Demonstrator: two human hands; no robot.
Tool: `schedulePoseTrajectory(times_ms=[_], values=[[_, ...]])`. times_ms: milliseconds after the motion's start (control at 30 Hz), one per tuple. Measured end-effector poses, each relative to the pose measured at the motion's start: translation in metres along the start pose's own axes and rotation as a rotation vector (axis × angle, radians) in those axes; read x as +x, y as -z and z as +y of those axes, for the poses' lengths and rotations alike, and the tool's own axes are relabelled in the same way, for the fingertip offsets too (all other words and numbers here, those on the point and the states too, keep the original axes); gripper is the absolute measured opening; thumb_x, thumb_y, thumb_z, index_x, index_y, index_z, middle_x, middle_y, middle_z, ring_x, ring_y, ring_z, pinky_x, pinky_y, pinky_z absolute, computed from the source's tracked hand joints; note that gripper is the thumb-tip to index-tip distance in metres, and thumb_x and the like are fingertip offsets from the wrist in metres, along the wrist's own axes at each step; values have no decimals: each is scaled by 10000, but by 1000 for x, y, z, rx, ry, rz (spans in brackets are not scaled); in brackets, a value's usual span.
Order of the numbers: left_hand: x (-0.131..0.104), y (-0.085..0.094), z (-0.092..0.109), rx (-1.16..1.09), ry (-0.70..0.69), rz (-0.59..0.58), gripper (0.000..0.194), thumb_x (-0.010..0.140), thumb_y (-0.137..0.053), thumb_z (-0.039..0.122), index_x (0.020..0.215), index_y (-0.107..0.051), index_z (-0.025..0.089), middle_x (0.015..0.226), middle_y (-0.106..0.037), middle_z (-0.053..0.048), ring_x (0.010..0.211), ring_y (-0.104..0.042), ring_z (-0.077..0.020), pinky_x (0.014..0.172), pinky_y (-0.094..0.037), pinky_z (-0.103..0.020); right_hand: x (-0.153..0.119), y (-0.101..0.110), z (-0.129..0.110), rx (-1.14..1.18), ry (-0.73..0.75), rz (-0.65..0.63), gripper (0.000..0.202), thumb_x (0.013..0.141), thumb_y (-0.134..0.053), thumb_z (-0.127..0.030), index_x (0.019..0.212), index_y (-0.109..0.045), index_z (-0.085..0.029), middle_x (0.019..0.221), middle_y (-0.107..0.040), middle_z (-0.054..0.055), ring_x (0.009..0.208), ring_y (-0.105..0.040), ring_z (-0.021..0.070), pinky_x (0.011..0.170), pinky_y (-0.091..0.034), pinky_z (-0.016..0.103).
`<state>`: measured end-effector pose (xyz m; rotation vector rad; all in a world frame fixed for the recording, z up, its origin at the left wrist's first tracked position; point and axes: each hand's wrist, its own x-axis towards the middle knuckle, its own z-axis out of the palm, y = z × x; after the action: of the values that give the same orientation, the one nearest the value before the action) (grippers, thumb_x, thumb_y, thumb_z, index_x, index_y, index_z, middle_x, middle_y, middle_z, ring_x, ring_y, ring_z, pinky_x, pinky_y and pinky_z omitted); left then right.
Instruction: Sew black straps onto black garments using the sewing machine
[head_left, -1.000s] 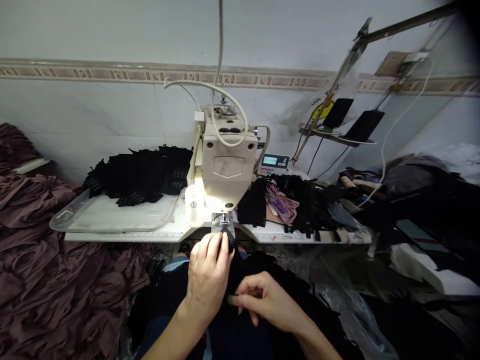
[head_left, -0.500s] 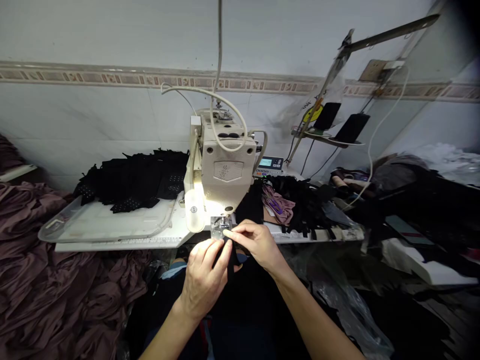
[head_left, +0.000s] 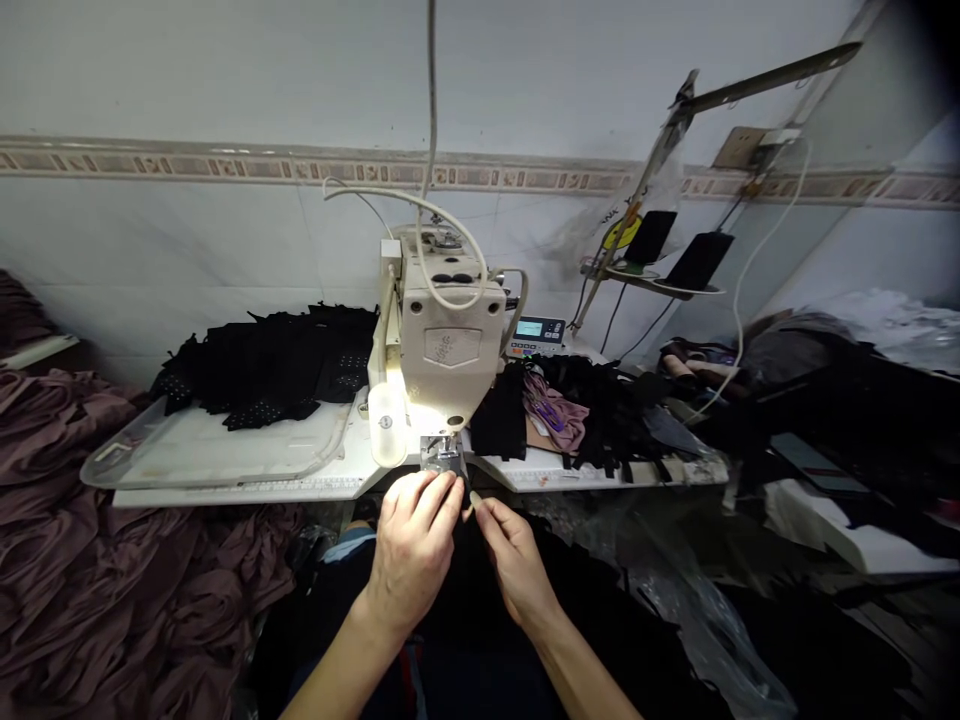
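The white sewing machine (head_left: 454, 345) faces me, its lamp lighting the needle area and metal presser foot (head_left: 448, 458). Just in front of the foot, my left hand (head_left: 416, 545) has its fingers bent and close together, holding black fabric (head_left: 466, 575) at the plate; the fingertips cover much of it. My right hand (head_left: 517, 560) is lower and to the right, thumb and fingers pinched on the fabric's edge. A small pale tip shows at its fingers. Black cloth hangs down from both hands over my lap.
Black cut pieces (head_left: 277, 360) lie on a clear plastic tray (head_left: 217, 450) at left. Right of the machine are black straps (head_left: 615, 405), a mauve bundle (head_left: 559, 415) and a control panel (head_left: 536, 335). Thread cones (head_left: 701, 262) stand behind. Mauve cloth (head_left: 97, 560) piles at far left.
My right hand has moved from beside the presser foot down toward me, and now pinches lower on the cloth. My left hand has shifted slightly, staying near the foot.
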<state>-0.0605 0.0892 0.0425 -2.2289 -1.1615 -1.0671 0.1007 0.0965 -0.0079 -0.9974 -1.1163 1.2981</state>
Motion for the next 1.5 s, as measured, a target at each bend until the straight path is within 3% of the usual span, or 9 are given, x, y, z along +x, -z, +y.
schedulePoseTrajectory(times_ms=[367,567,700,800,900,1000,1233,1400,1500], values=[[-2,-8,8,126,93,8,355,1025,-579,77,1363,-683,108,1324,-766,-138,1202,-684,-342,1042,-520,-514,4,-16,-12,141,39,113,372,904,-817,-549,822,-799,-186,830,-747,36,839,-636,212,837,-493,309],[-6,-8,2,-40,130,-4,455,1022,-513,31,1436,-647,165,1349,-731,-140,1265,-658,-321,1046,-572,-490,4,-13,-7,146,23,97,359,908,-819,-536,841,-824,-184,860,-770,48,856,-655,223,845,-509,329],[-18,5,-4,-292,321,34,423,1039,-558,124,1436,-647,236,1400,-659,-140,1312,-635,-279,1081,-570,-442,9,6,-6,64,13,197,360,872,-850,-547,890,-825,-189,855,-766,43,836,-674,229,801,-526,333],[-23,18,-15,-475,606,-26,385,975,-722,322,1350,-676,243,1192,-711,-98,1064,-712,-249,938,-607,-388,6,16,-9,-73,91,293,376,886,-830,-565,865,-799,-191,739,-710,21,731,-646,199,720,-516,304],[-18,27,-31,-743,855,-231,337,903,-780,469,1102,-712,205,815,-651,4,737,-642,-172,705,-553,-288,-4,7,-13,-152,109,147,429,973,-719,-589,821,-760,-190,717,-682,24,633,-598,170,616,-492,287],[-6,27,-44,-907,939,-366,372,928,-725,555,909,-700,185,670,-541,43,631,-520,-132,615,-444,-256,-15,-15,-15,-139,76,-28,425,999,-676,-605,872,-711,-200,817,-675,26,717,-627,177,672,-532,289],[6,13,-37,-1044,982,-348,452,902,-727,603,785,-731,166,755,-658,-28,715,-567,-171,661,-465,-283,-18,-34,-18,57,-59,-75,493,876,-857,-547,813,-477,-239,739,-708,-6,629,-629,139,614,-497,256],[0,11,-28,-1133,1008,-276,416,887,-776,556,752,-734,164,754,-661,-26,720,-577,-166,695,-475,-280,-9,-18,-38,-73,24,31,502,773,-943,-461,1130,-673,-234,808,-730,-6,537,-593,139,426,-433,231],[-6,20,-19,-1135,1019,-231,354,886,-794,520,854,-729,173,763,-621,-5,702,-556,-148,657,-457,-254,-5,-3,-58,-259,222,33,331,855,-883,-397,1135,-811,-235,886,-765,38,673,-689,177,592,-558,282]])
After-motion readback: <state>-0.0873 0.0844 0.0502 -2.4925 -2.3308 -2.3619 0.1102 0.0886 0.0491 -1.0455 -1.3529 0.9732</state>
